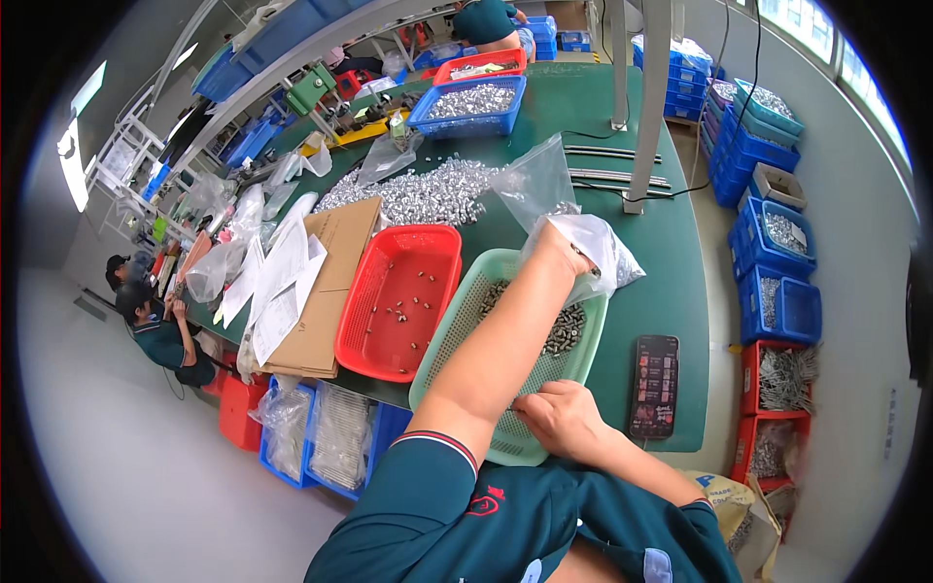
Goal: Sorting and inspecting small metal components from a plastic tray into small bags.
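Note:
My left hand [569, 255] reaches forward over a pale green mesh basket [457, 325] and grips a clear plastic bag [603, 248] that hangs above the basket's far end. Dark small metal parts [564, 330] lie in that end of the basket. My right hand [564, 418] rests on the basket's near rim, fingers curled against the mesh; whether it holds any parts I cannot tell. A second clear bag [535, 180] stands open just beyond.
A red basket [389, 340] with a few small parts sits left of the green one, beside cardboard [335, 282] and papers. A pile of silvery parts [428, 189] lies farther back. A phone [655, 386] lies right of the basket. Blue crates line the right aisle; seated people work at far left.

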Demonstrator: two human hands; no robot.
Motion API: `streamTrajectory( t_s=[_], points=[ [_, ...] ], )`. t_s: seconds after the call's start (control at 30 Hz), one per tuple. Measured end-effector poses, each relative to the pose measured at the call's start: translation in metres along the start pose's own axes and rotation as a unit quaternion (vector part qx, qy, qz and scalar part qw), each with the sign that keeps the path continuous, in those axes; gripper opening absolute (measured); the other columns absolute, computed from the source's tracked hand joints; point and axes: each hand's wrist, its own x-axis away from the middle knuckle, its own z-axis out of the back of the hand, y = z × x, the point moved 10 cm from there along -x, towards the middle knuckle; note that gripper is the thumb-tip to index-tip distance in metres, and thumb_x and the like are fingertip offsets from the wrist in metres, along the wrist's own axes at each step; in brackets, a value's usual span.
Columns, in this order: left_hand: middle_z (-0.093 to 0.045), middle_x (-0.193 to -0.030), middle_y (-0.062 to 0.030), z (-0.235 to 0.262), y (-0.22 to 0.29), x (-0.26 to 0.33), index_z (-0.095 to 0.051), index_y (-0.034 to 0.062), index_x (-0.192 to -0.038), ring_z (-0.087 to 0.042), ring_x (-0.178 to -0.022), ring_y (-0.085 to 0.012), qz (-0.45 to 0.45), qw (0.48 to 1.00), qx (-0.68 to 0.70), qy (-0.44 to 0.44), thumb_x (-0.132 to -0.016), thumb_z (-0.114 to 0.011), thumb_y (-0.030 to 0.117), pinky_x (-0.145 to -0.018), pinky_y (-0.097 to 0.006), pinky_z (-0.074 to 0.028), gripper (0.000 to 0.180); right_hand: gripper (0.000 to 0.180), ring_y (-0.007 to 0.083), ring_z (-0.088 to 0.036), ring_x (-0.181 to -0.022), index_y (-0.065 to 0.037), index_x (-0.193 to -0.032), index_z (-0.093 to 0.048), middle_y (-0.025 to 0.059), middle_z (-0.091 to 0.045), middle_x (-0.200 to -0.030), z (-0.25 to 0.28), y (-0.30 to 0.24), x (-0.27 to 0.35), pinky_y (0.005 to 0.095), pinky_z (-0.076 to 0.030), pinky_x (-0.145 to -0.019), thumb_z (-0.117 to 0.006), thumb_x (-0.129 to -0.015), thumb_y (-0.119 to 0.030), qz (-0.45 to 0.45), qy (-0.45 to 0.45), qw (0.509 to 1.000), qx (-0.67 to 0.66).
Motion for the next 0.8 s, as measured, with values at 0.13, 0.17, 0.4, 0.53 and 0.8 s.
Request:
streamTrajectory(
  t_s=[0.13, 0.17, 0.4, 0.53, 0.8],
  points=[
    [-0.062, -0.097, -0.013, -0.013, -0.038, -0.014, -0.058, 0.0046, -0.1, -0.061, -0.092, -0.0313, 0.164, 0.965, 0.186, -0.081, -0.089, -0.044, 0.027, -0.078, -0.054, -0.05, 0.028, 0.013, 0.0215, -0.053, -0.054, -0.006, -0.082, -0.06, 0.0041, -0.055, -0.06, -0.005, 0.01, 0.002, 0.0341, -0.044, -0.053, -0.068, -0.072, -0.008, -0.004, -0.02, 1.0, 0.008],
    [-0.063, -0.097, -0.0124, 0.006, -0.02, 0.001, -0.058, 0.0054, -0.099, -0.061, -0.091, -0.0305, -0.031, 0.989, -0.001, 0.145, -0.089, -0.045, 0.028, -0.077, -0.053, -0.05, 0.028, 0.013, 0.0215, -0.053, -0.054, -0.006, -0.082, -0.06, 0.0042, -0.055, -0.06, 0.001, 0.015, 0.006, 0.0341, -0.044, -0.053, -0.068, -0.072, -0.008, -0.015, -0.014, 1.0, 0.013],
    [-0.062, -0.094, -0.0107, -0.01, -0.007, 0.043, -0.058, 0.0072, -0.099, -0.062, -0.089, -0.0296, -0.038, 0.991, -0.024, 0.123, -0.087, -0.047, 0.029, -0.074, -0.049, -0.052, 0.027, 0.012, 0.0231, -0.053, -0.054, -0.006, -0.08, -0.059, 0.0053, -0.054, -0.059, -0.004, -0.003, -0.001, 0.0353, -0.044, -0.053, -0.068, -0.072, -0.008, 0.005, -0.02, 1.0, 0.001],
    [-0.062, -0.091, -0.0128, -0.02, -0.006, 0.036, -0.058, 0.005, -0.095, -0.062, -0.084, -0.0308, -0.06, 0.996, 0.011, 0.067, -0.087, -0.049, 0.023, -0.074, -0.049, -0.052, 0.022, 0.013, 0.0242, -0.053, -0.055, -0.006, -0.079, -0.059, 0.0058, -0.054, -0.059, -0.003, -0.002, -0.002, 0.0364, -0.044, -0.053, -0.068, -0.07, -0.006, -0.001, -0.023, 1.0, 0.004],
    [-0.063, -0.086, -0.0087, -0.019, -0.01, 0.058, -0.06, 0.0096, -0.092, -0.061, -0.076, -0.0245, -0.066, 0.985, -0.041, 0.155, -0.086, -0.046, 0.025, -0.061, -0.041, -0.052, 0.021, 0.016, 0.0244, -0.054, -0.056, -0.005, -0.08, -0.059, 0.006, -0.056, -0.061, -0.002, -0.003, -0.003, 0.0368, -0.044, -0.053, -0.069, -0.068, -0.005, -0.002, -0.02, 1.0, 0.01]
  ],
)
